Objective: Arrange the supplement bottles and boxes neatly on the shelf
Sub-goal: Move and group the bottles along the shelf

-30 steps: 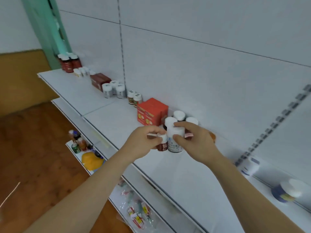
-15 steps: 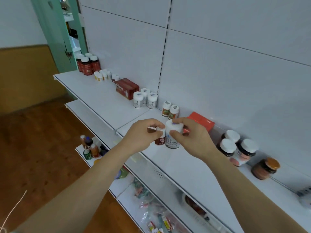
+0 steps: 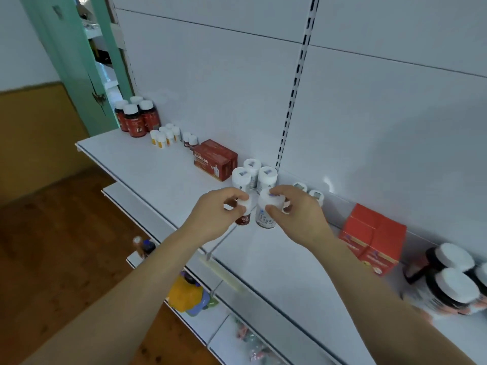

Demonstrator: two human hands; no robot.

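Note:
My left hand [image 3: 214,214] grips a small dark-red bottle [image 3: 243,216] with a white cap. My right hand [image 3: 297,217] grips a taller white bottle [image 3: 264,216] with blue print. Both bottles are held side by side just above the white shelf [image 3: 163,177], in front of three white bottles [image 3: 253,175] that stand by the back wall. Two small white-capped bottles [image 3: 309,193] sit behind my right hand. An orange-red box [image 3: 374,238] stands to the right, a dark-red box [image 3: 214,159] to the left.
Large dark bottles with white caps [image 3: 450,280] stand at the far right. Red bottles [image 3: 135,118] and small yellow-labelled bottles [image 3: 164,134] fill the shelf's left end. A lower shelf [image 3: 200,320] holds mixed items. A green door frame [image 3: 79,61] and wooden floor lie left.
Both hands have carried the two bottles leftward along the shelf, from beside the orange-red box to in front of the three white bottles. The view has swung left with them.

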